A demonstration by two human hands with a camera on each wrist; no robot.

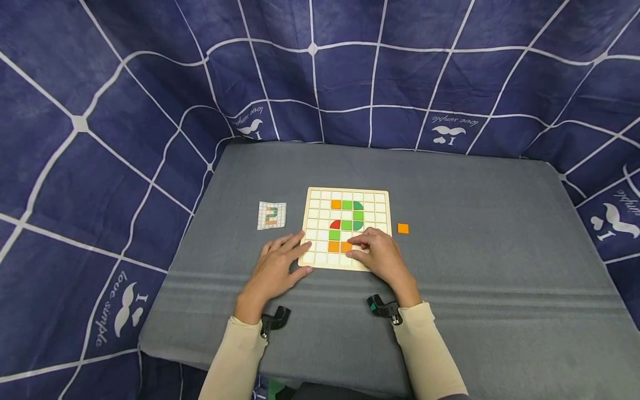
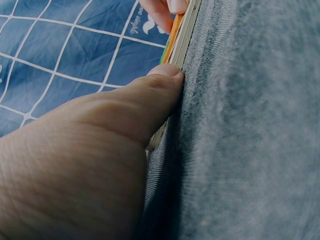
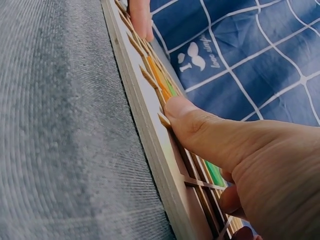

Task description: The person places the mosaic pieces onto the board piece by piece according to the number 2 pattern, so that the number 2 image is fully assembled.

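Note:
A light wooden grid board (image 1: pixel 304 214) lies on the grey table, with orange, green and red tiles in some squares. My left hand (image 1: pixel 275 272) rests spread along its left edge, thumb at the front left corner; the left wrist view shows that thumb (image 2: pixel 145 102) touching the board's side. With bent thumb and index finger, my right hand (image 1: pixel 381 255) pinches an orange square tile (image 1: pixel 345 248) in the lower rows, beside another orange tile (image 1: pixel 333 246). In the right wrist view the thumb (image 3: pixel 200 125) presses by the tile's edge, partly hiding it.
To the left of the board lies a small printed pattern card (image 1: pixel 262 218). A loose orange square tile (image 1: pixel 403 228) is just off its right side. Dark blue cloth (image 1: pixel 345 78) with white lines hangs behind and around the grey table (image 1: pixel 500 233).

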